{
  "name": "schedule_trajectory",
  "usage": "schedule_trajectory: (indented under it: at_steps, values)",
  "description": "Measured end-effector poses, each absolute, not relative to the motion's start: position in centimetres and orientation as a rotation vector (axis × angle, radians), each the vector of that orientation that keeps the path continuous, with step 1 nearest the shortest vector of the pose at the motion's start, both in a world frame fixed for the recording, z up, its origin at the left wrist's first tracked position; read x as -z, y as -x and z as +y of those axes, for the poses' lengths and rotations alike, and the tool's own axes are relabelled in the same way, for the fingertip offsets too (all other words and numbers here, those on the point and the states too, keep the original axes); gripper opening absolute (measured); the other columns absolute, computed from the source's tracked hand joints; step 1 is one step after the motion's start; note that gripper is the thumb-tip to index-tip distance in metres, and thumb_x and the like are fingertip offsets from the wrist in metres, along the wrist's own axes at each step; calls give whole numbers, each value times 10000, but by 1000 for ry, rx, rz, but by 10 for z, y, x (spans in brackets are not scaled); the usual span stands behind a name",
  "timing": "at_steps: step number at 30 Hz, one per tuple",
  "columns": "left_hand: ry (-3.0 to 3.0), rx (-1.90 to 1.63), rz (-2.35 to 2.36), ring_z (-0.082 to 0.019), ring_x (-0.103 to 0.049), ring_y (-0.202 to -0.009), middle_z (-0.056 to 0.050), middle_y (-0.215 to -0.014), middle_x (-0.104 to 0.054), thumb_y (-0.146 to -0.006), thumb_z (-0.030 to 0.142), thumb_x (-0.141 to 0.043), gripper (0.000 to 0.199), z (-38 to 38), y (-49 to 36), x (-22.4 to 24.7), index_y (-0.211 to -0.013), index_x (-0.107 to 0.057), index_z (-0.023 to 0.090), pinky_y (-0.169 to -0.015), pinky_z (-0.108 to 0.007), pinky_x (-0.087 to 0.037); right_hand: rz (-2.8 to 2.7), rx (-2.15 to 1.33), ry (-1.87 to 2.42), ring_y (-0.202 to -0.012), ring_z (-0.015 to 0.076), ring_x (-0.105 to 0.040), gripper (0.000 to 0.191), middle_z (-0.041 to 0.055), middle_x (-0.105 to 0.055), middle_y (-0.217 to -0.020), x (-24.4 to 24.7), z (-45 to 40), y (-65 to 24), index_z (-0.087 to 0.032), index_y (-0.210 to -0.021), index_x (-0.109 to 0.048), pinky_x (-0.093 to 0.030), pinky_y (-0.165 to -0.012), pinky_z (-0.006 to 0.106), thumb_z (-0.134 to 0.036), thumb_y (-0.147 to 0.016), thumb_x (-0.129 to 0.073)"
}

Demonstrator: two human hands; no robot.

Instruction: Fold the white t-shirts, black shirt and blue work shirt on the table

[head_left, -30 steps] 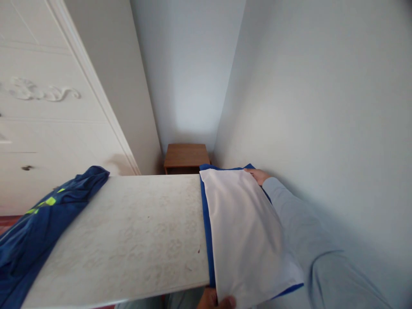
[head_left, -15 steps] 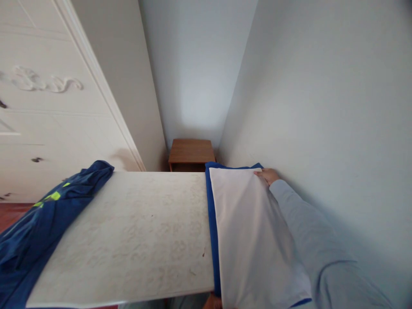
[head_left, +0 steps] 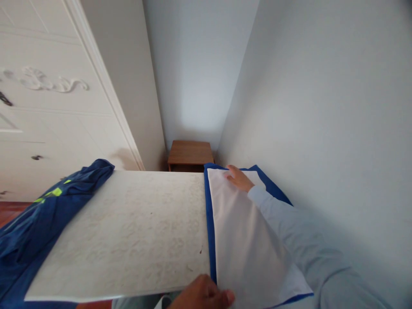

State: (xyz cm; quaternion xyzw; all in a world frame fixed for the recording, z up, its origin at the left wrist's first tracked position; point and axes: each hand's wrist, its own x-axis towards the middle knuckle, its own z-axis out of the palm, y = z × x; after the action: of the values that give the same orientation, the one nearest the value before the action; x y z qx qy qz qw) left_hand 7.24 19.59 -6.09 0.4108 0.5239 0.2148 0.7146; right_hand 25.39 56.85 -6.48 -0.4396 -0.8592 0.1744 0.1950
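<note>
A white cloth (head_left: 244, 240) lies over blue fabric (head_left: 210, 231) along the right side of a pale table (head_left: 138, 231). My right hand (head_left: 240, 178) rests on the far end of the white cloth, its fingers apart. Down at the near edge of the table, my left hand (head_left: 202, 294) has curled fingers beside the cloth's near left corner; whether anything is between them is hidden. Blue fabric shows past the white cloth at its far right corner and along its left side.
Crumpled dark blue clothing (head_left: 54, 219) with yellow-green marks drapes over the table's left end. Beyond the table stands a brown wooden cabinet (head_left: 190, 151). A white wardrobe (head_left: 64, 94) rises at the left, and a bare wall (head_left: 322, 107) runs close along the right.
My right hand has left the cloth's far right corner and slid left along the far end, exposing more blue fabric there. My left hand has risen into view at the near edge.
</note>
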Motion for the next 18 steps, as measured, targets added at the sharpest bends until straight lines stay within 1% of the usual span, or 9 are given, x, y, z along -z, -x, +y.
schedule_trajectory:
  at_steps: [1,2,5,7,9,11,13,16,18]
  values:
    - [-1117,-478,1226,-217,-633,-627,-49,-625,-652,-902,662,-495,539,208,-75,48,-750,-705,189,-636,-323,-493,-2509,-432,1189,-1480,285,-337,627,124,-390,-1560,70,564,-242,-146,-1460,-477,-237,-1268,451,-523,-960,-483]
    - [-1348,-514,1287,-226,-649,-657,-68,-696,-684,-955,618,-410,555,222,-78,37,-800,-709,177,-661,-342,-505,-2588,-381,1174,-1489,282,-321,641,132,-364,-1574,76,561,-232,-127,-1477,-459,-242,-1267,450,-526,-976,-442]
    - [-2010,-745,1485,-292,-665,-1008,-124,-1060,-718,-997,455,-398,429,265,-87,20,-1087,-698,162,-917,-456,-505,-2704,-235,1230,-1488,297,-318,650,166,-338,-1580,89,558,-211,-87,-1498,-431,-276,-1243,481,-509,-1009,-358]
    - [-2319,-787,1476,-321,-569,-1252,-150,-1310,-639,-995,431,-435,426,288,-93,28,-1243,-641,152,-1056,-493,-447,-2711,-162,1266,-1477,310,-335,644,173,-347,-1574,94,558,-205,-94,-1500,-432,-295,-1222,506,-510,-1020,-327]
    - [-2490,-753,1477,-346,-421,-1414,-177,-1490,-494,-984,507,-458,540,304,-99,48,-1344,-579,124,-1141,-505,-384,-2712,-119,1270,-1478,306,-334,638,166,-347,-1576,96,558,-203,-109,-1502,-435,-294,-1219,504,-516,-1027,-306]
    - [-2540,-698,1539,-369,-335,-1465,-209,-1544,-408,-962,611,-442,685,312,-105,72,-1397,-535,90,-1171,-522,-350,-2713,-98,1279,-1487,294,-320,637,161,-337,-1583,96,557,-204,-117,-1509,-428,-286,-1224,486,-518,-1032,-296]
    - [-2544,-673,1598,-375,-324,-1469,-219,-1542,-403,-952,660,-414,751,315,-110,92,-1427,-507,87,-1178,-542,-336,-2715,-79,1289,-1498,288,-298,644,167,-323,-1589,95,556,-208,-109,-1518,-414,-275,-1231,470,-518,-1033,-299]
    - [-2579,-731,1622,-363,-293,-1485,-196,-1558,-388,-962,645,-410,727,313,-114,111,-1465,-471,123,-1183,-561,-318,-2715,-101,1302,-1510,279,-274,649,168,-308,-1595,96,559,-226,-97,-1517,-413,-259,-1245,455,-516,-1032,-308]
    - [-2613,-784,1621,-360,-283,-1491,-191,-1566,-379,-969,619,-422,698,312,-113,115,-1469,-466,133,-1178,-562,-327,-2696,-155,1328,-1516,255,-264,633,144,-308,-1599,97,564,-248,-115,-1509,-432,-242,-1261,433,-512,-1026,-336]
